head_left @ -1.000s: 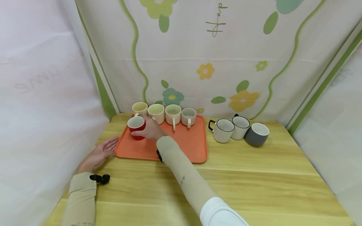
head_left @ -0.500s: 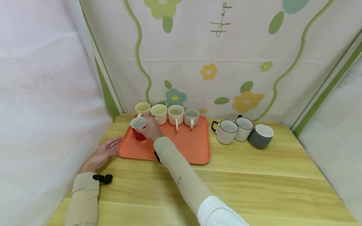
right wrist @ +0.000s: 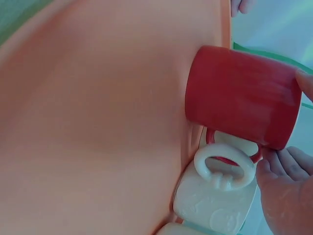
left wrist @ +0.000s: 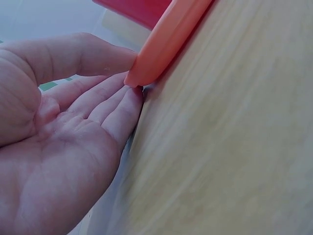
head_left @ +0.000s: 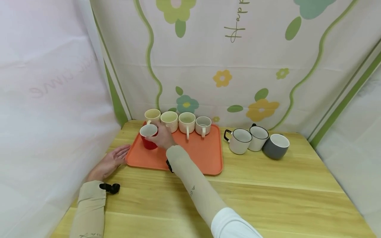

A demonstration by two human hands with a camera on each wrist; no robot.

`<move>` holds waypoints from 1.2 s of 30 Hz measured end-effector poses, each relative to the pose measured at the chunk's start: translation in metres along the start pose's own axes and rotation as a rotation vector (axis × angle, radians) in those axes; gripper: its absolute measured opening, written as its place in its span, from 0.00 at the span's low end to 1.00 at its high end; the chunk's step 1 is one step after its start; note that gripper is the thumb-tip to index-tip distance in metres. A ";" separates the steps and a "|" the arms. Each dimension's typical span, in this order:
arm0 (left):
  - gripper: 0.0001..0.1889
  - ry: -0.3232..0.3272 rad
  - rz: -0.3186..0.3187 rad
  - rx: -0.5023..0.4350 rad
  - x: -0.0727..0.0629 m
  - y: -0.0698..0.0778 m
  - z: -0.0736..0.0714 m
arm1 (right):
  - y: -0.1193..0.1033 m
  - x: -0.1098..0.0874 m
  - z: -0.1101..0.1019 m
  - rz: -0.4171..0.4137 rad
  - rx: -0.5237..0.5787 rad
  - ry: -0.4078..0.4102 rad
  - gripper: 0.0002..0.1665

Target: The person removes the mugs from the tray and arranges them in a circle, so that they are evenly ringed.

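In the head view, my right hand (head_left: 164, 136) grips a red mug (head_left: 149, 143) with a white inside near its rim. The mug stands upright at the left of an orange tray (head_left: 205, 153). Seen from the right wrist, the red mug (right wrist: 242, 95) has its base at the tray and its red handle turned towards a pale mug's ring handle (right wrist: 227, 166). My left hand (head_left: 111, 161) is at the tray's left edge. In the left wrist view, its thumb and straight fingers pinch the tray's rim (left wrist: 166, 41) between them.
Several pale mugs line the tray's back edge, among them a cream mug (head_left: 187, 122) and a grey-white mug (head_left: 203, 125). Right of the tray on the wooden table (head_left: 253, 201) are two white black-rimmed mugs (head_left: 239, 142) and a grey cup (head_left: 275, 147). Patterned cloth (head_left: 208, 49) hangs behind.
The head view has shifted slightly, so everything sits a little further right in it. Hands and red mug keep nearly the same places on the tray.
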State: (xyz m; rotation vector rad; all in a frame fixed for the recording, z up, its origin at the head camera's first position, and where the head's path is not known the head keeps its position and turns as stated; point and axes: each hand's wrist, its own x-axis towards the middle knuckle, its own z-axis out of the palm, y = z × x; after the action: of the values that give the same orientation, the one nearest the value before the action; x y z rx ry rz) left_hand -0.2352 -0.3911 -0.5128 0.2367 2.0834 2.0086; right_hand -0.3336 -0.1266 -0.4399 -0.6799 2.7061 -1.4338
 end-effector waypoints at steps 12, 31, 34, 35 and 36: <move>0.44 -0.013 -0.010 0.018 0.002 0.001 0.005 | 0.017 -0.003 0.005 -0.067 0.040 0.070 0.38; 0.45 -0.005 -0.010 -0.006 0.002 0.004 0.002 | 0.037 -0.007 -0.045 -0.195 0.071 -0.355 0.42; 0.45 -0.011 -0.010 -0.006 0.000 0.004 0.002 | 0.031 -0.020 -0.038 -0.149 0.022 -0.284 0.46; 0.45 -0.012 -0.012 -0.003 0.000 0.004 0.001 | 0.028 -0.026 -0.032 -0.120 0.025 -0.239 0.48; 0.45 -0.012 -0.014 0.003 -0.001 0.004 0.001 | 0.025 -0.033 -0.025 -0.079 0.026 -0.183 0.50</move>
State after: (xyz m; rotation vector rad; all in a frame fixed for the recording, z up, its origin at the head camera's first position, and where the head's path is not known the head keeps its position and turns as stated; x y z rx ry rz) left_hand -0.2342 -0.3903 -0.5086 0.2342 2.0754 1.9910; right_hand -0.3180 -0.0820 -0.4516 -0.8784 2.5446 -1.3467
